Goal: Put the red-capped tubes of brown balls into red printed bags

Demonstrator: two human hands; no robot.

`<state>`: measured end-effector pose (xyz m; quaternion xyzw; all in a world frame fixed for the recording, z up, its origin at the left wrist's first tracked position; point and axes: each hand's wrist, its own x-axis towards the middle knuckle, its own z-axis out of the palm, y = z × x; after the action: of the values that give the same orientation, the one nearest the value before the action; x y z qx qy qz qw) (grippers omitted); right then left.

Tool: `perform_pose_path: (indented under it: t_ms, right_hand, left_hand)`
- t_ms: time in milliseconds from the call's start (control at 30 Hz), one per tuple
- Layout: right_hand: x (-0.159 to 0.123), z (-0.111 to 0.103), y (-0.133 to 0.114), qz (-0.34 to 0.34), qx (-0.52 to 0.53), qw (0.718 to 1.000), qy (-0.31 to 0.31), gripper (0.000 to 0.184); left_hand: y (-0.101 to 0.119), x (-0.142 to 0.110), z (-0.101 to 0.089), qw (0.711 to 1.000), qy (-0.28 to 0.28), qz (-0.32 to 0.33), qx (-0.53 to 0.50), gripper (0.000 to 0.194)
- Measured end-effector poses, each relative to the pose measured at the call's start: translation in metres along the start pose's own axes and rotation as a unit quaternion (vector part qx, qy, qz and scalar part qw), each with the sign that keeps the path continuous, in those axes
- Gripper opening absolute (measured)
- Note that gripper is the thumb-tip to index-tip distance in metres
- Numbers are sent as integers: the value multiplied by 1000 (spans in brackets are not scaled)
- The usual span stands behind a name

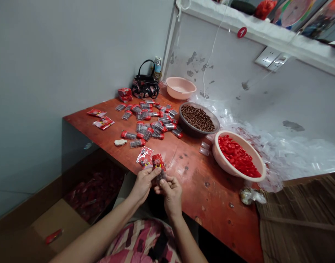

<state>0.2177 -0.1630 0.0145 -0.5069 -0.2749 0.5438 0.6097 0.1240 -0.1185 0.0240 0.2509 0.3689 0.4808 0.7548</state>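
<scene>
My left hand (143, 185) and my right hand (171, 193) meet at the table's front edge, fingers closed in pinches. Between them is a small clear container of brown balls (161, 176), partly covered by my fingers. A red printed packet (158, 161) stands up just beyond it, its lower end by my left thumb; whether the two are joined I cannot tell. Another red printed packet (144, 157) lies on the table beyond my left fingers. Farther back, several filled clear containers with red caps (145, 134) are scattered in a loose heap.
A dark bowl of brown balls (197, 117) and a pale bowl of red caps (237, 155) stand to the right. Clear empty containers (296, 157) pile along the wall. A black handbag (145, 87) and pink basin (181, 87) stand behind. An open carton (94, 193) sits below left.
</scene>
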Motion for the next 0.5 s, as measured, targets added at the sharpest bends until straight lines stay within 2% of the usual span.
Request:
perform_pose_path:
  t_ms: [167,333,500]
  right_hand:
    - [-3,-1,-3,-70,-84,994,1,17]
    - [4,-2,-3,-2,9,1000,6,18]
    - [14,-4,-2,39,42,997,-57,24]
  left_hand:
    - [-5,1,2,998,45,37,20,21]
    - [-20,-5,5,999,47,23,14,22]
    - [-14,-12,0,1000,-1,-4,-10,22]
